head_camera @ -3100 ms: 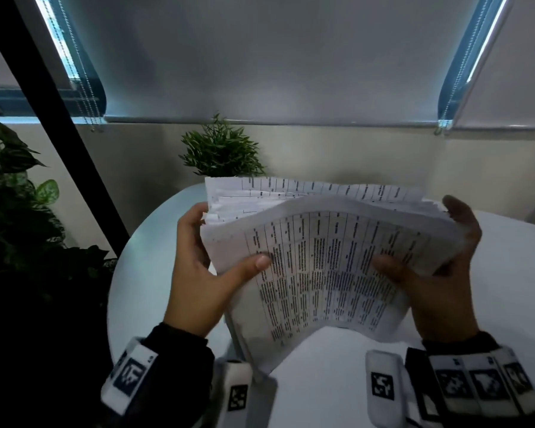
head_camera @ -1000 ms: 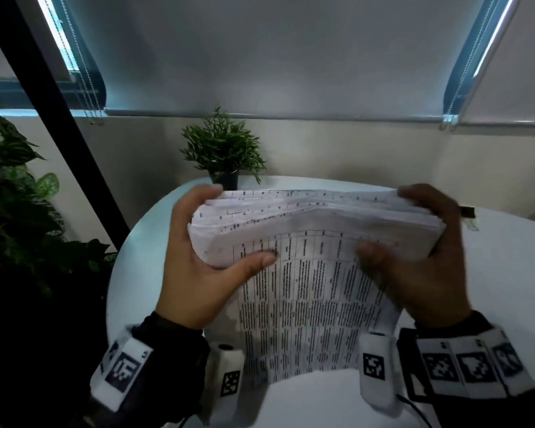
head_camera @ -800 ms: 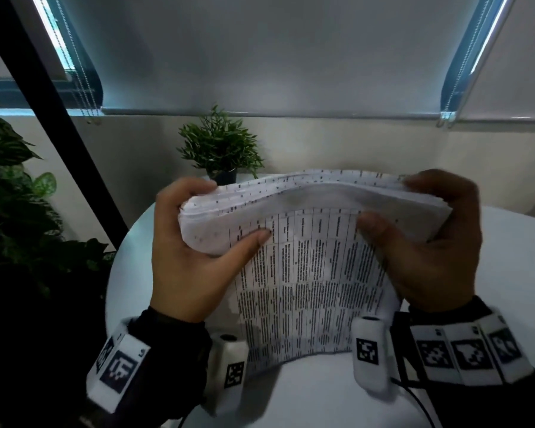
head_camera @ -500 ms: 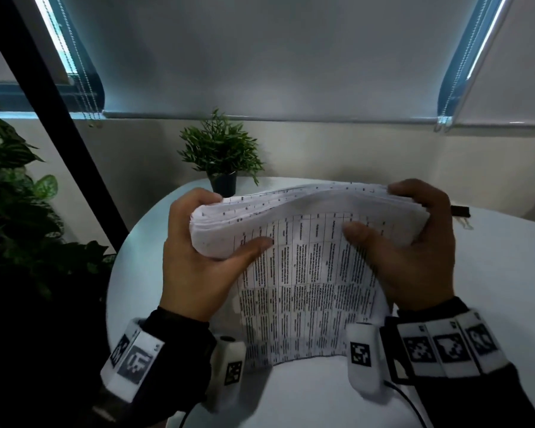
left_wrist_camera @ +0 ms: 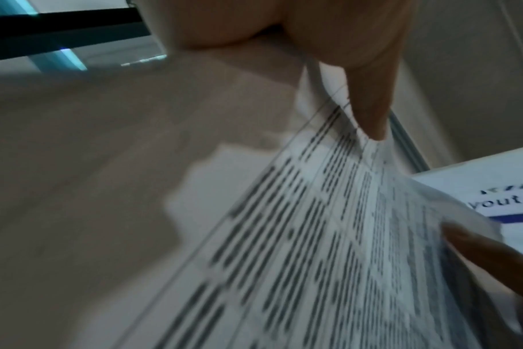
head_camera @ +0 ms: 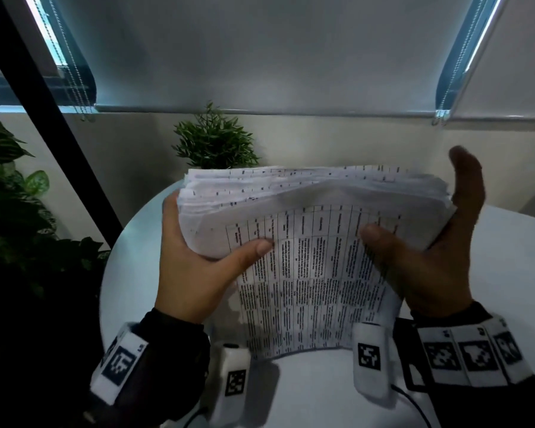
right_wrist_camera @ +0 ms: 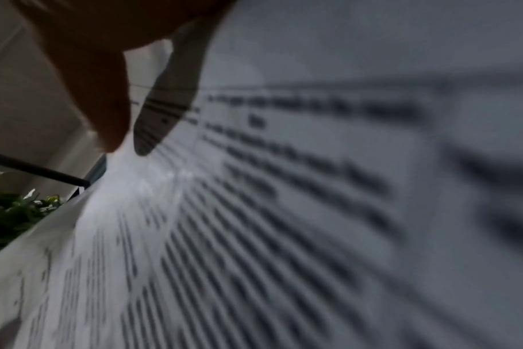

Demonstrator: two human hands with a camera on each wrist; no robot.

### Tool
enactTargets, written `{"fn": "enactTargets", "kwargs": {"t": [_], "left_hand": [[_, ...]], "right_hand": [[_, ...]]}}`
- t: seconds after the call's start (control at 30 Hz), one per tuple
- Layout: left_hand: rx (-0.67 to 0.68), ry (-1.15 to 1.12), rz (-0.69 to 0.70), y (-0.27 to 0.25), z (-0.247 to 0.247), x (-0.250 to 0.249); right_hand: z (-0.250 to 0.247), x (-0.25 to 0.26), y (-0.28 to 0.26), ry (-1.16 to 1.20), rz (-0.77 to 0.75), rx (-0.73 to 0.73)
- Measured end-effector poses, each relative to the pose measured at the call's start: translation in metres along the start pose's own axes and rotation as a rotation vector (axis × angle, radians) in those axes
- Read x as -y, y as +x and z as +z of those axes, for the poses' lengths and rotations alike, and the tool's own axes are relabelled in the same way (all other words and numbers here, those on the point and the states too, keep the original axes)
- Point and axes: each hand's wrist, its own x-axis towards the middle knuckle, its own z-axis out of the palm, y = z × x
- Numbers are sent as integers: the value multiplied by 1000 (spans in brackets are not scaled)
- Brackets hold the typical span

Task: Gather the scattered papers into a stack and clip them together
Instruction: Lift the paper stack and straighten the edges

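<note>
Since half a second earlier, the right hand (head_camera: 430, 242) had let go of the top edge of the stack of papers (head_camera: 309, 242): its fingers, then curled over that edge, now stood straight and lifted at the right of the frame, with only the thumb and palm against the right side of the sheets. The stack had also risen slightly in the frame, so that it hid the pot of the small plant (head_camera: 213, 140) behind it.

The left hand (head_camera: 198, 267) gripped the left side of the stack, thumb pressed on the printed front sheet and fingers wrapped behind. The papers stood in the middle of the frame, held upright over the white tabletop (head_camera: 507, 288), their upper edges fanned and uneven, the front sheet curving down toward the wrists.

In the left wrist view, the thumb (left_wrist_camera: 370, 99) lay on the blurred printed sheet (left_wrist_camera: 329, 236). In the right wrist view, the thumb (right_wrist_camera: 99, 94) showed dark beside the page (right_wrist_camera: 314, 189), which filled most of the frame.
</note>
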Motion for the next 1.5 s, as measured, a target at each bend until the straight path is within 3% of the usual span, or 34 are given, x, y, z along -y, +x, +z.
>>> {"fn": "enactTargets", "kwargs": {"t": [0.13,0.23,0.37,0.57,0.7,0.83,0.97,1.13,1.37,1.5], "left_hand": [[63,-9,-167,-6,-4,16],[71,-1,-192,-11,2,20],[56,-71,-163,-6,0,16],[32,-65,-231,-9,6,17],[-23,-83,-173,-6,10,8],[-8,-65,-188,-4,0,19],[-22,-56,-259,-13,6,24],[-9,-97,-164,-6,2,16],[34,-95,-197,-7,7,8],[19,-128,-133,1,-2,4]], "right_hand": [[-1,-22,-25,53,268,32],[1,-32,-38,50,373,-19],[-7,-28,-26,65,352,9],[-9,-35,-30,121,314,19],[-9,-29,-26,124,274,36],[-14,-32,-29,162,360,139],[0,-39,-40,131,471,44],[-4,-29,-26,197,356,5],[2,-26,-24,160,340,-9],[-4,-17,-15,164,317,21]]}}
